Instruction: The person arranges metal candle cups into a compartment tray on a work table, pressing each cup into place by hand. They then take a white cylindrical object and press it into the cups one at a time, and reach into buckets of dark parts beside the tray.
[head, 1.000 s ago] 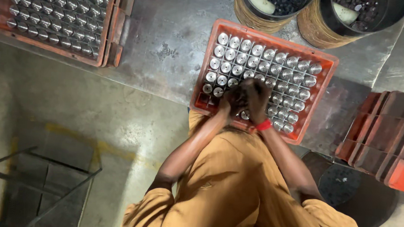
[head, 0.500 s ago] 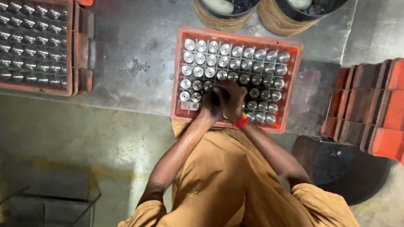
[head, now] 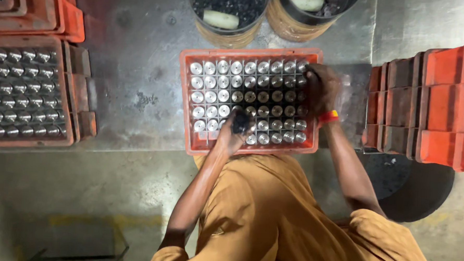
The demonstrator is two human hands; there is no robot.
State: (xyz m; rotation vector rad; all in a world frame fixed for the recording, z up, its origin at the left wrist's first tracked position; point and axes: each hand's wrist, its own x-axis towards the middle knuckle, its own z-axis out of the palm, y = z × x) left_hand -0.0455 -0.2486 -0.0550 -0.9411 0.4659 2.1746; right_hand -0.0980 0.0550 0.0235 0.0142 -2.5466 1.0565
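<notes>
An orange crate (head: 185, 100) sits on the grey tabletop (head: 134, 89), right in front of the person. It is full of small round metal pieces (head: 216, 83) that stand up on end in neat rows, so their long way points up at the camera and only their round tops show. The tops on the left side of the crate are bright and shiny. The ones toward the middle and the right look darker.

The left hand (head: 237, 128) is low in the crate, near its front edge. Its fingers are curled together around a small dark clump (head: 241, 121) (maybe a few little black bits, but the view is too dark to be sure). The shiny pieces lie just to the left of this hand and a bit farther from the body.

The right hand (head: 320, 87) is up at the far right corner of the crate. Its fingers bend down onto the tops of the pieces there. I cannot tell if they pinch one or only touch. A red and yellow band (head: 328, 117) goes around that wrist.

So the left hand is nearer to the shiny rows, and the right hand is nearer to the dark ones.

Behind the crate stand two round buckets (head: 228, 34) with dark bits inside. Another crate of metal pieces (head: 25, 93) lies well apart to the left, and a stack of orange crates (head: 426, 102) sits to the right.
</notes>
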